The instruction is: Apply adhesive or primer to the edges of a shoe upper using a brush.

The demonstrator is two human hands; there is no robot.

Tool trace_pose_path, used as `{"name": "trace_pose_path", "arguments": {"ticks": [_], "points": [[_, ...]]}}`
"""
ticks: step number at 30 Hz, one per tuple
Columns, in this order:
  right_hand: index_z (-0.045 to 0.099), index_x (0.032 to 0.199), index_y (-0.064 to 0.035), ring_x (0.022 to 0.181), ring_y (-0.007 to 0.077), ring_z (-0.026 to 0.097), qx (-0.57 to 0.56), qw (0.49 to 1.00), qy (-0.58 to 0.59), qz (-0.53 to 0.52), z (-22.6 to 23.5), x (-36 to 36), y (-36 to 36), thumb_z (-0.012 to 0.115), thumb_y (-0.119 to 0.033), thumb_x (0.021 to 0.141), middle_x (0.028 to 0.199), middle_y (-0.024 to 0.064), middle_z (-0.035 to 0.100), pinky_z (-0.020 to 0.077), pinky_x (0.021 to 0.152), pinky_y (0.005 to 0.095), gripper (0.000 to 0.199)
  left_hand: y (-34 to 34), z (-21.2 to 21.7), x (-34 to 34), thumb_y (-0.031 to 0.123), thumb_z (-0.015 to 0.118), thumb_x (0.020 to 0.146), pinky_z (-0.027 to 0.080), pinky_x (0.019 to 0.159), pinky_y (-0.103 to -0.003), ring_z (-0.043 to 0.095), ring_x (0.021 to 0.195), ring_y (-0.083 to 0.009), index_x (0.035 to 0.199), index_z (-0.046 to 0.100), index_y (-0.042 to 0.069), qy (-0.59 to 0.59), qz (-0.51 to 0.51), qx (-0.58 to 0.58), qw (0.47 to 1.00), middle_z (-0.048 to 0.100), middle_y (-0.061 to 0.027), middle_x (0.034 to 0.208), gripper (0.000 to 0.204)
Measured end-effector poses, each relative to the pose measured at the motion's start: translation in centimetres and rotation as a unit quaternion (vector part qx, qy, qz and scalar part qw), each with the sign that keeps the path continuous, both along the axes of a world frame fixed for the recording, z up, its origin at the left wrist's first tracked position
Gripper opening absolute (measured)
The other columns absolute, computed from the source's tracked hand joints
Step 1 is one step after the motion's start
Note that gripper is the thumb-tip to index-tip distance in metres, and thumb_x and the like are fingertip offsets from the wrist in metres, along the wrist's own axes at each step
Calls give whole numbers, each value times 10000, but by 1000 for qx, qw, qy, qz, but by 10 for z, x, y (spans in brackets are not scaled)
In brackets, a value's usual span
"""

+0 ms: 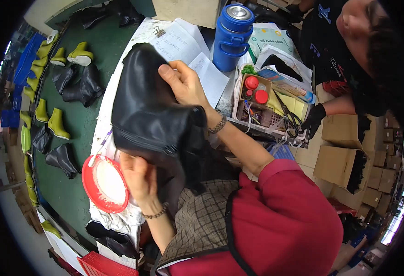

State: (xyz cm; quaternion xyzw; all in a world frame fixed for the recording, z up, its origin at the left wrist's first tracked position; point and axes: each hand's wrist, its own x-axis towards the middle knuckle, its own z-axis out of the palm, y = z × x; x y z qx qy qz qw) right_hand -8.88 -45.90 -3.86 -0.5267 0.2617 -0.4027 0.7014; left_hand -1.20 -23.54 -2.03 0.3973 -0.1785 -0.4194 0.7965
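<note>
A glossy black leather boot upper [142,99] is held up before me, over the edge of the white-covered table. My right hand [186,85] grips its upper right edge, with the thumb on the outside and other fingers partly hidden. Under the seam at the lower edge, my left hand [138,177] is curled against the leather, its fingertips tucked behind it. The loose, creased end of the upper hangs toward my lap. Beside my left hand sits a red bowl [86,184] of white paste, with a white-tipped brush [93,159] at its rim.
Left runs a green conveyor [73,133] with lime boots [58,123] and black uppers [63,158]. Beyond the upper are an open notebook [176,43], a blue flask [232,39] and a box of supplies with scissors [290,115]. A co-worker's black-gloved hand [313,118] is right of it.
</note>
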Motion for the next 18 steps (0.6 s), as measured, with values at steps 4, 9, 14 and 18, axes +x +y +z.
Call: {"name": "trace_pose_path", "arguments": {"ticks": [4,9,14,18], "points": [[658,1126,16,702,168,639,-245,955,168,-14,-3,-52,-18,747,-227,898,916,114,670,519,656,296,345,-34,16,35,28,630,974,476,1003,-306,619,1133,-176,1415,479,20,-104,62,-20,992,629,-88,1283,466],[716,1042,-24,689,131,663,-255,898,341,-111,15,-162,-44,733,-165,899,820,83,721,516,636,282,202,-62,-5,70,54,684,959,483,907,-266,603,998,-120,1304,573,-20,-389,102,156,902,655,-60,1151,370],[706,992,-27,706,254,708,-282,796,501,-188,26,-233,-48,719,-173,878,803,136,726,534,655,359,185,-86,-55,93,170,722,947,469,948,-320,603,1064,-205,1383,485,-68,-502,61,283,815,647,-150,1205,551],[707,1001,-36,720,278,708,-286,702,638,-135,12,-255,-45,711,-194,891,813,141,724,532,659,383,192,-84,-66,95,213,733,944,469,919,-290,572,1103,-212,1509,383,25,-428,53,319,844,585,-206,1272,691]]}}
